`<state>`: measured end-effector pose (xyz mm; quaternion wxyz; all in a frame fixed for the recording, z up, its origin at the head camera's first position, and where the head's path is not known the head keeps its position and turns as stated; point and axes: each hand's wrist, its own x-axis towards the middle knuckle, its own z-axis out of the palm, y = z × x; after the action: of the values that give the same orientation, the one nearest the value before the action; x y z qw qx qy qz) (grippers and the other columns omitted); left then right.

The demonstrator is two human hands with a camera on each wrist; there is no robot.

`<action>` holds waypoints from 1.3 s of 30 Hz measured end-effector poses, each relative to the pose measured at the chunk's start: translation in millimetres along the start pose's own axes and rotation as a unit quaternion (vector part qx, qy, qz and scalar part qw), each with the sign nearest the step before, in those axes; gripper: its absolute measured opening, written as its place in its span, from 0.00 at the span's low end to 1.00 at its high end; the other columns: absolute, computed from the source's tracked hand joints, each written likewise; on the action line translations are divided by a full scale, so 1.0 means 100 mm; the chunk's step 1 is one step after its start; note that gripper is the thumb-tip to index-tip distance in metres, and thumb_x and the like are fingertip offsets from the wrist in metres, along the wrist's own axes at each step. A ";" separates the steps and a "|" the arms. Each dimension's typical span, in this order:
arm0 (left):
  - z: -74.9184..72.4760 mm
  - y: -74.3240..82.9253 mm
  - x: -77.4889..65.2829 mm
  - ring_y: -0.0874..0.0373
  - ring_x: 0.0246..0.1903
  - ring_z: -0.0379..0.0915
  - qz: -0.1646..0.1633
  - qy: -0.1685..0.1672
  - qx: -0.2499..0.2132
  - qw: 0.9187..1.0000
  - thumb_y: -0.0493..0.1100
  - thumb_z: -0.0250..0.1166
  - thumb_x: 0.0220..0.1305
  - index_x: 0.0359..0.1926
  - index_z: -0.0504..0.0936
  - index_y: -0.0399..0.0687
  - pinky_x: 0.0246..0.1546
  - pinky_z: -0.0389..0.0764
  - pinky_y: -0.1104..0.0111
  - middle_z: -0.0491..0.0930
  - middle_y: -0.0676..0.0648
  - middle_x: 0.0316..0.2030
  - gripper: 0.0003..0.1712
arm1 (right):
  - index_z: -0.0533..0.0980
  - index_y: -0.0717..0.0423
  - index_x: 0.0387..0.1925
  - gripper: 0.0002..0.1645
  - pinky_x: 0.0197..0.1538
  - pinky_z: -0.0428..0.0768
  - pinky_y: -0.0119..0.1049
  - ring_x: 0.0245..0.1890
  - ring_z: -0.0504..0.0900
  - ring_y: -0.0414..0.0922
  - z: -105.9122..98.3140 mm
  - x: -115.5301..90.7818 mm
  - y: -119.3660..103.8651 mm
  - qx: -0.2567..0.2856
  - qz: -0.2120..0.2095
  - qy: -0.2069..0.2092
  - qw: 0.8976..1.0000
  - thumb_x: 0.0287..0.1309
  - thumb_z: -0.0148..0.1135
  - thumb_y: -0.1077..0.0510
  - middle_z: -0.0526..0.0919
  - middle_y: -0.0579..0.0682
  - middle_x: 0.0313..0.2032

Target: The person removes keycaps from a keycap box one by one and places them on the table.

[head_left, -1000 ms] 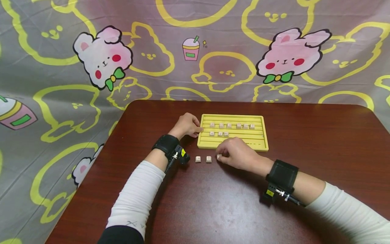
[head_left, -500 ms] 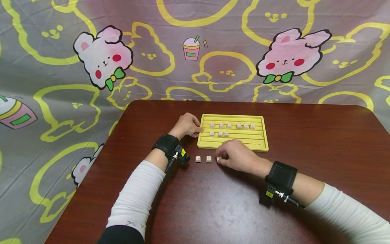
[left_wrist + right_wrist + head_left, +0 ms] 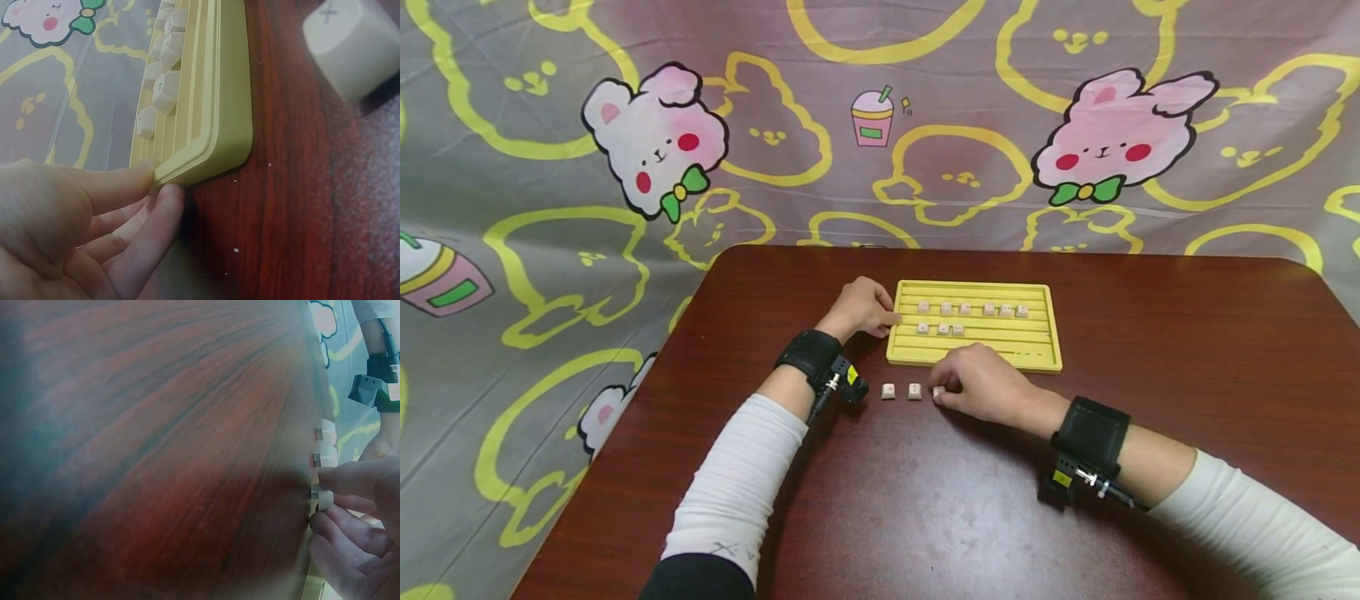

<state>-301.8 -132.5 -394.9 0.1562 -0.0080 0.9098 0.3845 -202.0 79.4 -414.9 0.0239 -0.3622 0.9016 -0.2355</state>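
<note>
A yellow ridged tray (image 3: 1055,333) lies on the table, with several cream keycaps standing in two rows on it. My left hand (image 3: 861,308) grips the tray's left edge; in the left wrist view the thumb (image 3: 115,187) and a finger pinch its corner. In front of the tray, my right hand (image 3: 988,382) pinches a keycap (image 3: 937,392) at table height, partly covered by the fingers. Left of it, two more keycaps, one (image 3: 914,391) and another (image 3: 888,391), sit apart in line. A keycap marked X (image 3: 353,47) appears close in the left wrist view.
The dark red-brown table (image 3: 880,500) extends around the tray. Behind it and to the left hangs a patterned cloth (image 3: 820,175). Each wrist wears a black strap, the left one (image 3: 808,357) and the right one (image 3: 1092,433), with a small camera.
My right hand has shifted slightly toward me with its keycap, now level with the two loose ones. The left hand and tray have stayed in place.
</note>
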 end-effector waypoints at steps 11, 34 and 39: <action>-0.01 -0.01 0.00 0.55 0.26 0.85 0.006 0.001 -0.001 1.000 0.39 0.71 0.61 0.41 0.83 0.35 0.30 0.89 0.68 0.81 0.37 0.43 0.12 | 0.86 0.45 0.35 0.04 0.36 0.83 0.30 0.31 0.83 0.34 0.00 0.01 0.01 0.000 0.001 -0.002 1.000 0.56 0.71 0.58 0.87 0.39 0.32; -0.02 0.00 -0.02 0.54 0.28 0.85 -0.002 -0.006 -0.007 1.000 0.38 0.71 0.61 0.41 0.82 0.35 0.32 0.89 0.67 0.81 0.36 0.42 0.11 | 0.86 0.46 0.38 0.09 0.39 0.84 0.32 0.33 0.84 0.36 -0.12 0.00 0.06 0.006 0.024 -0.019 1.000 0.54 0.74 0.52 0.88 0.39 0.34; -0.02 0.01 -0.01 0.54 0.28 0.85 -0.006 -0.005 -0.009 1.000 0.39 0.71 0.61 0.41 0.82 0.35 0.31 0.89 0.67 0.81 0.37 0.42 0.11 | 0.86 0.46 0.37 0.09 0.40 0.85 0.35 0.34 0.84 0.38 -0.22 -0.01 0.10 0.009 0.030 -0.015 0.999 0.53 0.75 0.52 0.88 0.41 0.34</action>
<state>-301.3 -133.4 -393.1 0.1629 -0.0133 0.9054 0.3918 -212.5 94.8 -400.2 0.0477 -0.3381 0.9093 -0.2378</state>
